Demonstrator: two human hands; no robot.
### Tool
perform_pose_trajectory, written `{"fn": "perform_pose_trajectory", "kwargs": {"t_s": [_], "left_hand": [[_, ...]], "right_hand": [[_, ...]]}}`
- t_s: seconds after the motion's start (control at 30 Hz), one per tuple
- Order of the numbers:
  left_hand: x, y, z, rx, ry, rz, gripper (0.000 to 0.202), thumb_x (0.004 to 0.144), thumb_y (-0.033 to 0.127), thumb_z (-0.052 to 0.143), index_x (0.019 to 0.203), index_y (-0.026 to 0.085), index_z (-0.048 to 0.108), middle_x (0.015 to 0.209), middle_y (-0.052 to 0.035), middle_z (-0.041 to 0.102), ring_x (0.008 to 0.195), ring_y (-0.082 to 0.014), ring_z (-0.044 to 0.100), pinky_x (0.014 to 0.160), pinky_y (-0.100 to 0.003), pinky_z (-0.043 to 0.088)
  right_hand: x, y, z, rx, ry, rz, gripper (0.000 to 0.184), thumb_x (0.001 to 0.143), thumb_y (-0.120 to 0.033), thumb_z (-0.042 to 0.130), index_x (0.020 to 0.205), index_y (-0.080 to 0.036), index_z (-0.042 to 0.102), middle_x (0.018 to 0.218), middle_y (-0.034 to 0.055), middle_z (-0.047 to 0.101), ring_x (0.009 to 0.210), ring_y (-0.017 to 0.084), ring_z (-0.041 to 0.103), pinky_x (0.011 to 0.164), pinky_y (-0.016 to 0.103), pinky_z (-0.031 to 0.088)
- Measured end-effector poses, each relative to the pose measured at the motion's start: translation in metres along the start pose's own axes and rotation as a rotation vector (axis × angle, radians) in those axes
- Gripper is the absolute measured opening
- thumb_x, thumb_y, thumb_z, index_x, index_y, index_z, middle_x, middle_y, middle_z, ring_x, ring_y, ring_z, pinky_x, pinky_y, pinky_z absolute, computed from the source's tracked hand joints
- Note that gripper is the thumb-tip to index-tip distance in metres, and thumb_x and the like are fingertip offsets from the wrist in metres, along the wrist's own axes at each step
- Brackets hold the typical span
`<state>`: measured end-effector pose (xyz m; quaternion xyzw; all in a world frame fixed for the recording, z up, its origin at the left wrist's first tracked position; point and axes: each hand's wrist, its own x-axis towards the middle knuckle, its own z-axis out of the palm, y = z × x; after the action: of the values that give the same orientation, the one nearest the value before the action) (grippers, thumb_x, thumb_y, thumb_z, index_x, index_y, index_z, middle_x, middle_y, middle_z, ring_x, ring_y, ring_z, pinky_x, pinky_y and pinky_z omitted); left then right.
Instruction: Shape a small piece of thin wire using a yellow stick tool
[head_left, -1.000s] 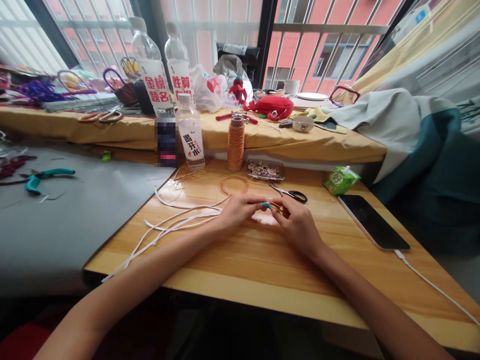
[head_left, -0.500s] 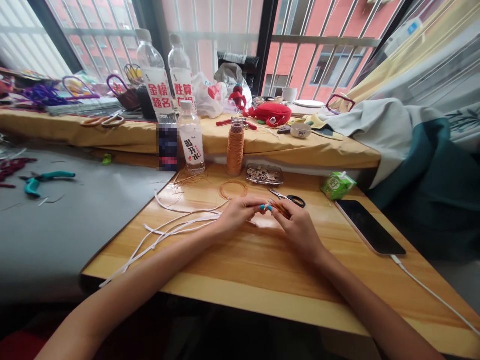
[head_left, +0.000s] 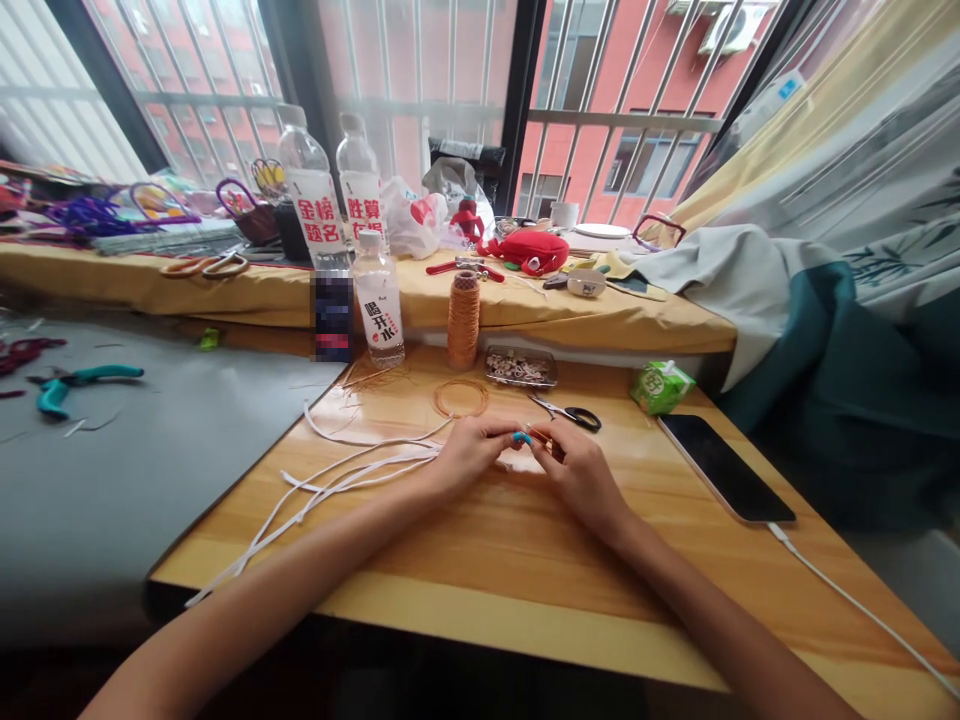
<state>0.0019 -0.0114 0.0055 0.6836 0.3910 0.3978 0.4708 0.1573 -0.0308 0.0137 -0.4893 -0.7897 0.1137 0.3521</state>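
My left hand (head_left: 469, 452) and my right hand (head_left: 579, 470) meet fingertip to fingertip over the wooden table (head_left: 525, 540). Together they pinch a small piece of orange cord (head_left: 541, 440) and white strip; the piece is mostly hidden by my fingers. Several white strips (head_left: 337, 470) trail left from my left hand across the wood. A coil of orange cord (head_left: 461, 397) lies just beyond my hands, and a spool of the same cord (head_left: 463, 320) stands behind it.
Small black-handled scissors (head_left: 570, 412), a tray of beads (head_left: 520, 367), a green drink carton (head_left: 660, 386), a phone (head_left: 726, 467) with its cable and water bottles (head_left: 379, 300) sit on the table. Teal pliers (head_left: 67, 382) lie on the grey surface left.
The camera has tilted up slightly, so everything sits lower in view. My hands stay together on the same piece, fingers shifting only a little.
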Motion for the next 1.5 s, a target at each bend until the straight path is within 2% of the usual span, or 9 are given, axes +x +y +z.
{"fn": "perform_pose_trajectory", "kwargs": {"t_s": [0.13,0.33,0.53,0.77,1.1,1.2,1.3,1.43,1.5], "left_hand": [[0.003,0.001,-0.002,-0.027,0.020,0.046,0.023,0.073,0.025,0.051,0.086,0.013,0.066,0.082,-0.0043,0.065,0.079,-0.0155,0.055,0.074,-0.023,0.040],[0.009,-0.003,-0.008,-0.062,0.124,0.044,0.026,0.070,0.032,0.054,0.084,0.011,0.064,0.081,-0.0053,0.063,0.073,-0.0132,0.052,0.065,-0.022,0.039],[0.009,-0.003,-0.006,-0.129,0.035,-0.042,0.032,0.067,0.040,0.056,0.081,0.011,0.060,0.064,0.0015,0.053,0.053,-0.0061,0.038,0.049,-0.018,0.028],[0.011,-0.006,-0.006,-0.259,-0.008,-0.175,0.031,0.059,0.039,0.062,0.073,0.011,0.058,0.050,0.0069,0.040,0.045,-0.0036,0.027,0.045,-0.019,0.019],[0.017,-0.012,-0.011,-0.247,0.137,-0.149,0.026,0.054,0.032,0.066,0.068,0.011,0.061,0.057,0.0032,0.051,0.053,-0.0060,0.038,0.051,-0.019,0.026],[0.019,-0.016,-0.012,-0.258,0.149,-0.125,0.029,0.056,0.035,0.065,0.071,0.011,0.061,0.057,0.0034,0.051,0.051,-0.0051,0.036,0.049,-0.019,0.026],[0.020,-0.015,-0.011,-0.330,0.089,-0.121,0.034,0.060,0.040,0.062,0.078,0.011,0.059,0.062,0.0026,0.052,0.045,-0.0027,0.033,0.045,-0.018,0.024],[0.016,-0.007,-0.009,-0.436,-0.062,-0.060,0.053,0.065,0.041,0.059,0.109,0.015,0.044,0.078,-0.0024,0.058,0.042,-0.0017,0.035,0.042,-0.018,0.025],[0.013,-0.002,-0.009,-0.357,-0.084,0.031,0.062,0.066,0.036,0.061,0.119,0.018,0.035,0.079,-0.0017,0.057,0.045,-0.0030,0.037,0.044,-0.018,0.028]], "right_hand": [[0.001,0.000,-0.004,0.081,-0.025,0.038,0.017,0.080,-0.027,0.045,0.086,-0.017,0.058,0.082,0.0059,0.061,0.072,0.017,0.054,0.064,0.027,0.041],[0.007,0.008,-0.013,0.139,-0.009,0.064,0.018,0.080,-0.029,0.045,0.085,-0.018,0.058,0.082,0.0058,0.062,0.074,0.018,0.055,0.065,0.028,0.042],[0.008,0.010,-0.014,0.078,0.024,0.036,0.018,0.080,-0.029,0.045,0.080,-0.017,0.058,0.078,0.0058,0.062,0.071,0.017,0.055,0.064,0.027,0.042],[0.005,0.016,-0.007,-0.109,0.075,-0.098,0.017,0.081,-0.025,0.043,0.087,-0.018,0.058,0.081,0.0057,0.059,0.072,0.016,0.055,0.064,0.025,0.041],[0.001,0.017,-0.004,-0.218,-0.062,-0.164,0.018,0.082,-0.026,0.041,0.074,-0.018,0.056,0.072,0.0030,0.060,0.064,0.014,0.053,0.057,0.023,0.035],[0.001,0.015,-0.003,-0.111,-0.106,-0.082,0.021,0.081,-0.029,0.042,0.068,-0.018,0.053,0.064,0.0010,0.056,0.059,0.013,0.049,0.055,0.023,0.034],[0.004,0.013,-0.004,0.051,-0.118,0.039,0.025,0.081,-0.034,0.042,0.063,-0.018,0.051,0.057,-0.0010,0.051,0.055,0.011,0.044,0.053,0.023,0.032],[0.008,0.011,-0.007,0.296,-0.120,0.213,0.029,0.076,-0.041,0.047,0.060,-0.016,0.051,0.053,-0.0030,0.042,0.051,0.009,0.037,0.049,0.022,0.027],[0.010,0.010,-0.008,0.448,-0.158,0.324,0.031,0.072,-0.045,0.050,0.060,-0.016,0.051,0.051,-0.0042,0.038,0.046,0.007,0.031,0.045,0.022,0.022]]}}
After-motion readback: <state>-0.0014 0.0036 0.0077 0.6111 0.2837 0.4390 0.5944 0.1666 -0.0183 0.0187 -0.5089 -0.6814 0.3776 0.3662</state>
